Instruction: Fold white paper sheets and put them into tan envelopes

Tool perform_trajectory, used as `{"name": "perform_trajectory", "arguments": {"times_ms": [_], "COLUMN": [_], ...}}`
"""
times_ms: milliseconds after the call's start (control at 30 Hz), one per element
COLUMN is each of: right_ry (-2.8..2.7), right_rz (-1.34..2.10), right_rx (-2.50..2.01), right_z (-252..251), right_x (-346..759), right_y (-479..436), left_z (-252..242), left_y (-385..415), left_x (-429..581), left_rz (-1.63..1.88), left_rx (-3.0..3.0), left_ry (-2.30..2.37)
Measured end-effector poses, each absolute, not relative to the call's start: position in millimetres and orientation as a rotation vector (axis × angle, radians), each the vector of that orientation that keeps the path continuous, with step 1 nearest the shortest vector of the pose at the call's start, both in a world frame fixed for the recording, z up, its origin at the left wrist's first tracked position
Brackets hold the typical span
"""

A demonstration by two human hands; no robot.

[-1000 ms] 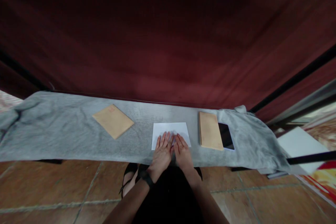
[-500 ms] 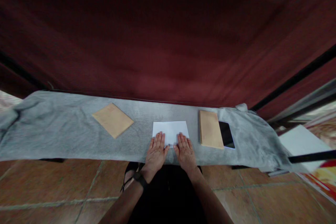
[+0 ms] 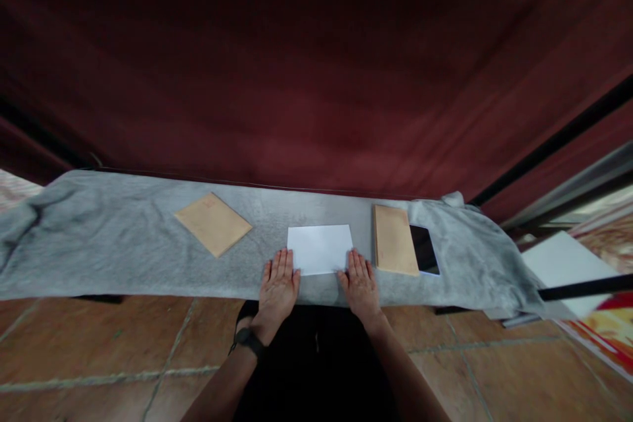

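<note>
A folded white sheet of paper (image 3: 320, 248) lies flat on a grey cloth (image 3: 99, 244) that covers a narrow bench. My left hand (image 3: 277, 280) lies flat, fingers stretched out, at the paper's near left corner. My right hand (image 3: 361, 279) lies flat in the same way at the near right corner, its fingertips just touching the paper's edge. Both hands hold nothing. A dark watch band sits on my left wrist.
A tan envelope (image 3: 212, 223) lies to the left on the cloth. A stack of tan envelopes (image 3: 393, 248) and a dark phone (image 3: 424, 249) lie to the right. A dark red curtain (image 3: 316, 66) hangs behind. White board (image 3: 564, 265) at far right, tiled floor below.
Both hands slid apart and back toward me, from side by side on the middle of the paper to its two near corners. The paper stayed in place.
</note>
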State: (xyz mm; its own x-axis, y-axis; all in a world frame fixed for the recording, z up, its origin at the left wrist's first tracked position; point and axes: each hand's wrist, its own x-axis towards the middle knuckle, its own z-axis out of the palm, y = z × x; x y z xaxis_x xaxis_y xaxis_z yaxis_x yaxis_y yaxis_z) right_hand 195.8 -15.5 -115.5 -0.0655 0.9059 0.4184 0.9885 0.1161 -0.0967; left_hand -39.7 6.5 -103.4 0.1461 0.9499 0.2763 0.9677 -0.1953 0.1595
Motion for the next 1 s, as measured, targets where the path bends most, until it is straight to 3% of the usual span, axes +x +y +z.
{"name": "perform_trajectory", "arguments": {"times_ms": [367,667,1000], "right_ry": [-2.045,-2.057,-2.030], "right_rz": [-0.283,-0.283,-0.334], "right_rx": [-1.874,-1.881,-1.882], "right_z": [-116,-116,-116], "right_x": [195,195,194], "right_y": [-16,-17,-17], "left_z": [-89,-92,-103], "left_y": [4,46,77], "left_x": [-10,68,43], "left_rz": [-0.650,-0.443,-0.390], "left_rx": [-2.360,-2.743,-2.624], "left_ry": [-1.856,-1.714,-1.762]}}
